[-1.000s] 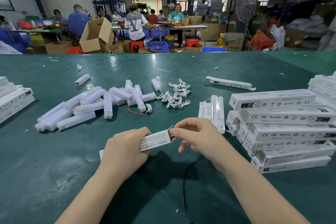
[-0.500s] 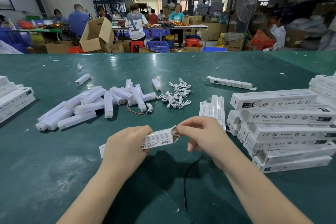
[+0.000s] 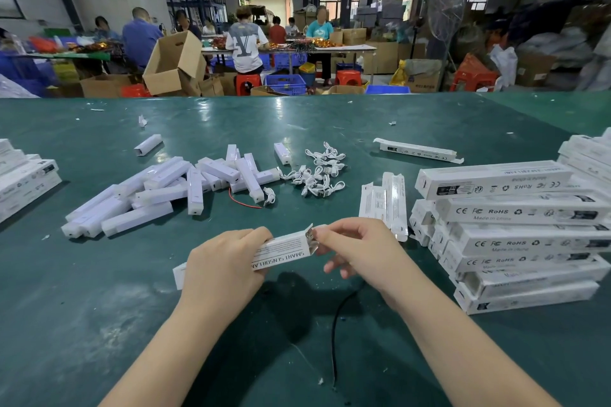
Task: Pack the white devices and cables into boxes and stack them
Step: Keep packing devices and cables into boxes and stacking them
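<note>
My left hand (image 3: 224, 264) grips a long white box (image 3: 284, 249) printed "SMART SENSOR LAMP", held just above the green table (image 3: 99, 324). My right hand (image 3: 360, 251) pinches the flap at the box's open right end. A heap of white devices (image 3: 158, 188) lies at the middle left. Behind the box lies a tangle of white cables (image 3: 317, 173). Packed boxes are stacked at the right (image 3: 515, 235). A few flat, unfolded boxes (image 3: 383, 201) lie just beyond my right hand.
Another pile of boxes (image 3: 23, 182) sits at the left edge. A single box (image 3: 416, 150) lies farther back on the right. A black cord (image 3: 337, 334) runs across the table below my hands. A red wire (image 3: 241, 201) lies near the devices. People work at far tables.
The box has tilted and risen slightly in my hands. My right fingers have shifted at the flap of its open end.
</note>
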